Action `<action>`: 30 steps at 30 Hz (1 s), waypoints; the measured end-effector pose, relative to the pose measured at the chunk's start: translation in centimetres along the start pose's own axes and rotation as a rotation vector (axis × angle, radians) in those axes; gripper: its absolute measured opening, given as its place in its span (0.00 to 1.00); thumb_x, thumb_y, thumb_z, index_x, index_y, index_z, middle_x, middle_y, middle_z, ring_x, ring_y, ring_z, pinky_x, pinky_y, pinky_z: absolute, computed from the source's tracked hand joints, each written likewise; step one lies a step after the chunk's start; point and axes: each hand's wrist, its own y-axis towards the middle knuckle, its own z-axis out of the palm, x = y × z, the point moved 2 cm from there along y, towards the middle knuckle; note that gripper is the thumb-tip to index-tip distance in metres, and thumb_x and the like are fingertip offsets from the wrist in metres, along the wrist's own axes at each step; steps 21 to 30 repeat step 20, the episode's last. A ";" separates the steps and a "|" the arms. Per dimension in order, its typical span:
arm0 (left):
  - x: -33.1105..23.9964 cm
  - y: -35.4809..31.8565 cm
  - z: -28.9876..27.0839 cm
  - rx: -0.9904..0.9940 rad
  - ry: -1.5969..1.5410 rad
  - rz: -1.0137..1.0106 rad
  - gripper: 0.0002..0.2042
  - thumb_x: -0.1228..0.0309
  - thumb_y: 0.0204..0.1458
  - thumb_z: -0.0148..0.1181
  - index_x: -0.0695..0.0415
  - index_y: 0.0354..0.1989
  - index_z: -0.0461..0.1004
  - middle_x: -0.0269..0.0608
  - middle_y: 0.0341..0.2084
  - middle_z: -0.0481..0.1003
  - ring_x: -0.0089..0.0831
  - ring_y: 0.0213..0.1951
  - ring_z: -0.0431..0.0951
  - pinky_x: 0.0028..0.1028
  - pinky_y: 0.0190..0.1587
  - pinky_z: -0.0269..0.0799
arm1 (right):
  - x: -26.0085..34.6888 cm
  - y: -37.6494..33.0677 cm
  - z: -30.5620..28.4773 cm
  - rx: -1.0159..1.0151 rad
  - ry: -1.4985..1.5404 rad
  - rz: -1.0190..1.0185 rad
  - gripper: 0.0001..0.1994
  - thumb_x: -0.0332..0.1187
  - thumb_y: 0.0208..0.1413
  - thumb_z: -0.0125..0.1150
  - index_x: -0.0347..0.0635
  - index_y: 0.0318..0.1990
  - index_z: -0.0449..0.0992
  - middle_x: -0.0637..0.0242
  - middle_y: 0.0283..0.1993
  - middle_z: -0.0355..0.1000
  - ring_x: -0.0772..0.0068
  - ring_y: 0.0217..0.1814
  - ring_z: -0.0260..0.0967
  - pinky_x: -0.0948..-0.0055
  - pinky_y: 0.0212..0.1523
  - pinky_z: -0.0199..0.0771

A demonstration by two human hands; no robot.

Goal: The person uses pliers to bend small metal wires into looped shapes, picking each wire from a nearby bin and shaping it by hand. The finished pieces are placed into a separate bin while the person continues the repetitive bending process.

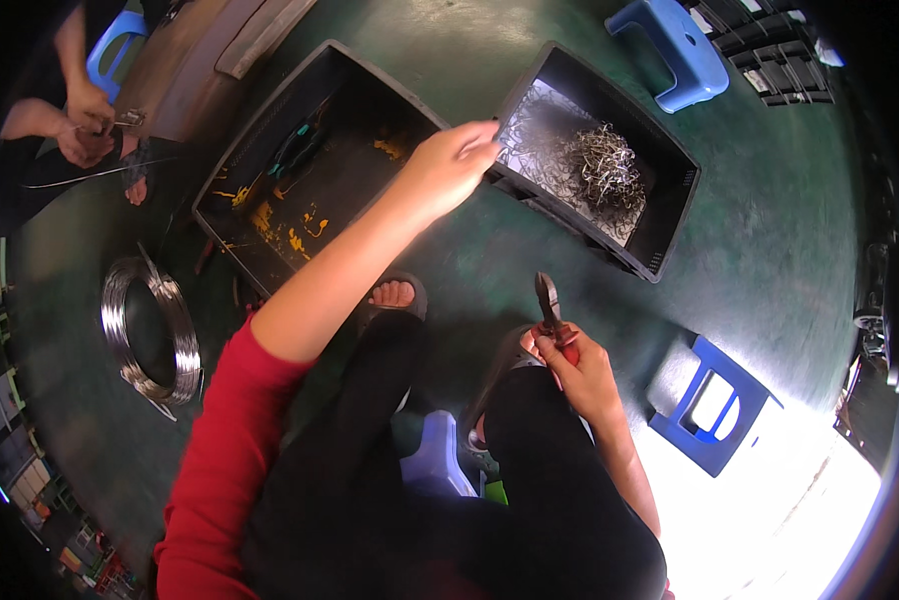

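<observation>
My left hand, slightly blurred, reaches to the near left corner of the right black crate. Its fingers look curled together; anything between them is hidden or too small to name. Inside that crate lies a tangled heap of short bent wire pieces, with more scattered over the pale bottom. Over my right knee, my right hand is closed around the red handles of a pair of pliers, whose dark jaws point up and away from me.
Left of that crate stands a larger black crate with green-handled tools and yellow scraps. A coil of wire lies on the floor at left. Blue stools stand far right and near right. Another person's hands work at far left.
</observation>
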 end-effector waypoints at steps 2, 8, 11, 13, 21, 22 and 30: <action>2.8 -2.2 0.3 0.089 -0.206 -0.079 0.20 0.59 0.64 0.50 0.57 0.60 0.68 0.42 0.53 0.74 0.30 0.53 0.74 0.31 0.51 0.70 | -1.4 0.7 -0.7 0.031 -0.042 0.041 0.13 0.39 0.59 0.61 0.38 0.45 0.77 0.60 0.34 0.78 0.67 0.40 0.76 0.70 0.45 0.72; 12.0 -12.0 4.2 0.605 0.073 -0.191 0.15 0.65 0.64 0.50 0.61 0.51 0.74 0.35 0.32 0.79 0.24 0.37 0.78 0.25 0.44 0.72 | -7.1 2.1 0.5 0.352 -0.428 0.085 0.27 0.57 0.58 0.53 0.42 0.51 0.75 0.48 0.45 0.75 0.47 0.49 0.73 0.56 0.51 0.71; 14.5 -13.5 4.7 0.374 -0.320 -0.434 0.14 0.67 0.64 0.50 0.63 0.52 0.73 0.39 0.34 0.77 0.29 0.37 0.80 0.22 0.41 0.73 | -8.4 2.2 1.0 0.352 -0.395 0.093 0.25 0.56 0.59 0.54 0.44 0.49 0.77 0.51 0.39 0.76 0.52 0.45 0.74 0.60 0.49 0.71; 14.5 -13.9 3.8 0.265 -0.548 -0.489 0.15 0.67 0.64 0.49 0.63 0.52 0.72 0.41 0.35 0.76 0.32 0.37 0.81 0.23 0.42 0.75 | -9.0 2.3 1.2 0.389 -0.324 0.218 0.25 0.57 0.58 0.54 0.44 0.47 0.77 0.53 0.37 0.77 0.54 0.45 0.74 0.60 0.49 0.70; 9.1 -22.2 3.7 0.168 -0.621 -0.377 0.16 0.65 0.63 0.51 0.64 0.54 0.71 0.42 0.36 0.75 0.34 0.38 0.80 0.29 0.44 0.75 | -12.2 -4.1 2.4 0.273 -0.248 0.237 0.34 0.64 0.52 0.55 0.37 0.48 0.75 0.50 0.41 0.76 0.45 0.57 0.66 0.53 0.55 0.67; 9.1 -22.2 3.7 0.168 -0.621 -0.377 0.16 0.65 0.63 0.51 0.64 0.54 0.71 0.42 0.36 0.75 0.34 0.38 0.80 0.29 0.44 0.75 | -12.2 -4.1 2.4 0.273 -0.248 0.237 0.34 0.64 0.52 0.55 0.37 0.48 0.75 0.50 0.41 0.76 0.45 0.57 0.66 0.53 0.55 0.67; 9.1 -22.2 3.7 0.168 -0.621 -0.377 0.16 0.65 0.63 0.51 0.64 0.54 0.71 0.42 0.36 0.75 0.34 0.38 0.80 0.29 0.44 0.75 | -12.2 -4.1 2.4 0.273 -0.248 0.237 0.34 0.64 0.52 0.55 0.37 0.48 0.75 0.50 0.41 0.76 0.45 0.57 0.66 0.53 0.55 0.67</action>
